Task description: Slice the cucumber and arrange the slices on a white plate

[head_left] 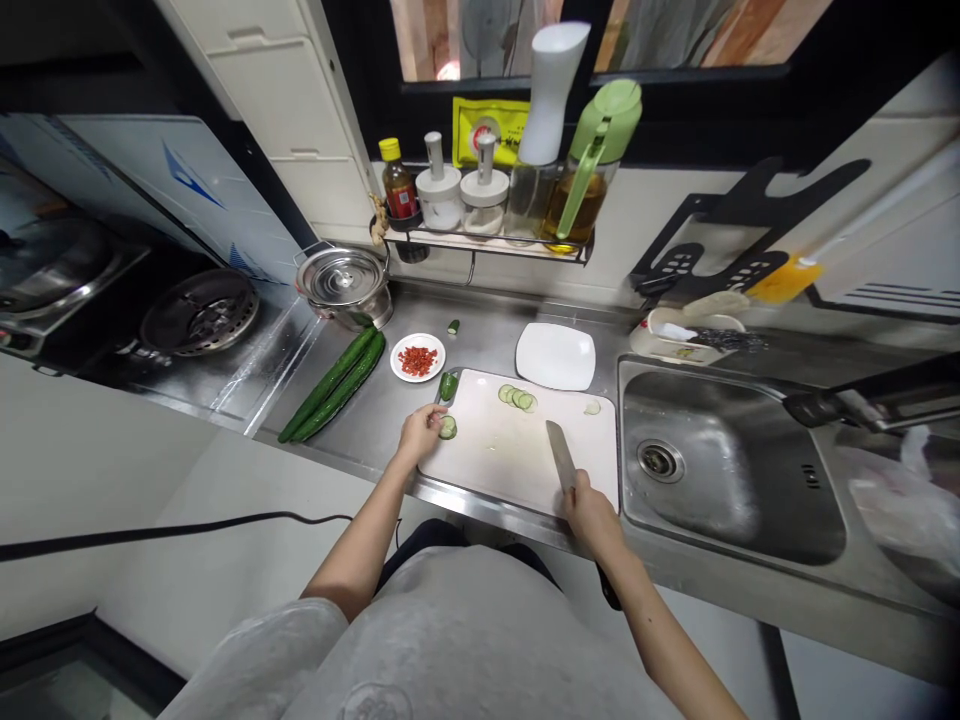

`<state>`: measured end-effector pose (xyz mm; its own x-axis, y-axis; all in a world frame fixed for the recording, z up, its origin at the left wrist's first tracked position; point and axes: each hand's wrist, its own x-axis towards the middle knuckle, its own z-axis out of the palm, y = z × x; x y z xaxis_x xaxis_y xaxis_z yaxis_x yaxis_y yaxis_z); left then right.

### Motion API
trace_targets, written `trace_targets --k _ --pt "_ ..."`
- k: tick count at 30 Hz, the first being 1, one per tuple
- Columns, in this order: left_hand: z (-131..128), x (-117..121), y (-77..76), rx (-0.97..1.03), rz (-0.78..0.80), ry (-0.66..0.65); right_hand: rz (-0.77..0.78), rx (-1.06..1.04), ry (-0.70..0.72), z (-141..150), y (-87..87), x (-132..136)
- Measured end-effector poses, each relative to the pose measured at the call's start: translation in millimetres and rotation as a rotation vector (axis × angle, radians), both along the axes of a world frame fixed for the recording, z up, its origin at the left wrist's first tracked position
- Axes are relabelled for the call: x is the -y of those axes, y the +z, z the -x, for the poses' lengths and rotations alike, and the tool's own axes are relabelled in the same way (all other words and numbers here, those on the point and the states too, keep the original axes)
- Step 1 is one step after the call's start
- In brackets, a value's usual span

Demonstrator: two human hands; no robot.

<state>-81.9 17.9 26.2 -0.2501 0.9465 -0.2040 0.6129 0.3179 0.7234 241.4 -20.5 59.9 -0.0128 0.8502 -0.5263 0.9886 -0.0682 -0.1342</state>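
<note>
At the left edge of a white cutting board (517,470), my left hand (420,437) has its fingers closed at a cut cucumber piece (448,428), whose pale round face points toward the board. Just above it lies a short green cucumber stub (448,387). My right hand (594,512) grips a kitchen knife (559,452) by its handle, the blade angled over the right half of the board. Several overlapping cucumber slices (517,398) lie near the board's far edge. A small pale slice (592,408) is at its far right corner.
Two whole cucumbers (337,385) and a small plate of chopped red pieces (418,358) lie left of the board. Behind it are a white square plate (555,356) and a cucumber end (453,327). The sink (720,470) is right; a lidded steel pot (345,285) stands back left.
</note>
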Motion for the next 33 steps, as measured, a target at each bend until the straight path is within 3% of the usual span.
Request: trace_targets --k 11,25,33 --pt "1.4 -0.5 -15.8 0.059 0.015 0.018 0.023 -0.002 0.015 1.3 4.0 -1.7" --pt "-7.9 7.3 -0.9 -0.270 0.052 -0.030 0.022 -0.011 0.008 1.0 2.8 -3.5" --pt "-19.9 15.7 1.1 -0.351 0.022 -0.196 0.027 0.001 0.020 2.1 2.5 -3.7"
